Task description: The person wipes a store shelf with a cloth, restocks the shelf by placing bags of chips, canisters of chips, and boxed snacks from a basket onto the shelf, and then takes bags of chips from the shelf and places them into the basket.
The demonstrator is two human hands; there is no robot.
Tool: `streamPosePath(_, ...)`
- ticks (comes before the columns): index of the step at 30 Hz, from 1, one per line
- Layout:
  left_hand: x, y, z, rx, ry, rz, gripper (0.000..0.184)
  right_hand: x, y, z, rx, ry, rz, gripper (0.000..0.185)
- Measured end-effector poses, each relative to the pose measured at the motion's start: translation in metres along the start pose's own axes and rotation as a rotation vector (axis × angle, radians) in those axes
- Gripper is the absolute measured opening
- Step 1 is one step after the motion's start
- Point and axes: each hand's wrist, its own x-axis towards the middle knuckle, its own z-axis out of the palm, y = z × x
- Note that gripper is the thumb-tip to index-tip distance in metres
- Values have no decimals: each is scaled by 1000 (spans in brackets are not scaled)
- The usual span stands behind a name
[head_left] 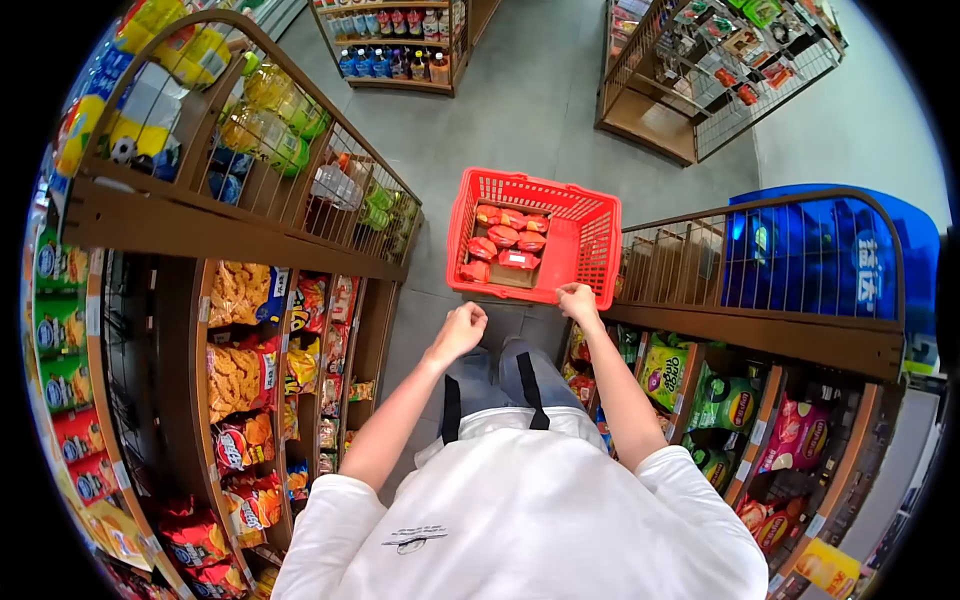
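Note:
In front of me is a red plastic shopping basket (597,250) with slotted walls. Inside, on its left side, a brown cardboard tray (512,279) holds several small red packets (503,236). My right hand (577,302) is at the near right corner of the basket, its thumb and fingers closed at the rim. Just short of the near left corner, my left hand (462,328) is apart from the basket. Its fingers are curled in, and I see nothing in them. What supports the basket is hidden.
A snack shelf (240,370) lines my left, with bottles (262,135) in the wire rack above. To the right, another shelf holds chip bags (722,400) beneath a rack of blue packages (815,255). Two more display racks (395,45) (720,80) stand farther off on grey floor.

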Motion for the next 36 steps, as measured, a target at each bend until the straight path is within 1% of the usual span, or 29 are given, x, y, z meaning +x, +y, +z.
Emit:
streamPosePath(1, 13, 1, -6, 13, -15, -3, 20, 5, -2, -2, 93, -16, 71, 28)
streamPosePath(2, 29, 3, -13, 16, -19, -3, 20, 15, -8, 0, 97, -15, 75, 28)
streamPosePath(4, 59, -1, -16, 140, 34, 68, 21, 38, -4, 3, 97, 44, 47, 26)
streamPosePath(5, 75, -2, -14, 153, 61, 58, 22, 50, -3, 5, 99, 53, 73, 26)
streamPosePath(6, 91, -1, -15, 170, 87, 44, 22, 53, -14, 2, 115, -13, 98, 25)
streamPosePath(7, 104, 3, -17, 229, 106, 71, 26, 68, -7, 10, 109, -42, 139, 27)
streamPosePath(8, 119, 8, -18, 218, 69, -15, 28, 85, -3, 18, 108, -69, 176, 29)
streamPosePath(9, 137, 0, -14, 215, 56, -14, 30, 97, -10, 19, 111, -84, 189, 29)
streamPosePath(11, 161, -12, -5, 219, 24, -38, 32, 108, -23, 23, -176, -181, 193, 32)
streamPosePath(13, 183, -18, 5, 233, -38, -111, 43, 128, -17, 41, -180, -165, 206, 32)
streamPosePath(14, 194, -24, 10, 195, -66, -153, 54, 137, -12, 50, -188, -129, 198, 32)
streamPosePath(15, 201, -25, 15, 214, -42, -180, 58, 143, -11, 56, -186, -142, 215, 32)
streamPosePath(17, 209, -28, 25, 260, 0, -200, 65, 150, -6, 67, -190, -6, 99, 33)
streamPosePath(18, 211, -28, 27, 288, 13, -189, 68, 152, -8, 65, -190, -23, 122, 33)
streamPosePath(19, 216, -40, 33, 372, 44, -179, 70, 152, -16, 60, -184, -102, 166, 32)
streamPosePath(20, 213, -39, 36, 379, 32, -194, 70, 154, -20, 58, -175, -177, 199, 31)
streamPosePath(21, 212, -30, 37, 405, 61, -213, 70, 162, -10, 65, -250, -164, 155, 32)
streamPosePath(22, 216, -23, 38, 431, 102, -222, 70, 172, 1, 73, -241, -164, 147, 32)
streamPosePath(24, 221, -21, 41, 518, 129, -237, 66, 174, 16, 82, -237, -164, 67, 32)
streamPosePath(25, 222, -20, 41, 543, 108, -264, 63, 169, 18, 83, -190, -130, -61, 30)
streamPosePath(26, 222, -18, 40, 568, 85, -291, 60, 170, 17, 83, -186, -137, -60, 30)
streamPosePath(27, 226, -22, 40, 565, 87, -285, 52, 170, 17, 83, -164, -185, -5, 29)
streamPosePath(28, 227, -24, 40, 566, 88, -288, 52, 172, 16, 82, -142, -230, 48, 29)
streamPosePath(31, 238, -31, 38, 459, 134, -282, 51, 170, 16, 69, -93, -198, 56, 30)
streamPosePath(32, 240, -34, 36, 457, 47, -333, 40, 172, 18, 61, -99, -195, 50, 30)
streamPosePath(33, 243, -38, 35, 456, -40, -384, 33, 173, 12, 48, -19, -254, 170, 37)
streamPosePath(34, 244, -49, 38, 454, -130, -435, 31, 173, 12, 40, 60, -315, 292, 47)
streamPosePath(35, 243, -61, 46, 486, -43, -379, 37, 171, 12, 33, 113, -313, 245, 49)
streamPosePath(36, 243, -55, 47, 475, -40, -378, 37, 171, 13, 28, 103, -309, 241, 49)
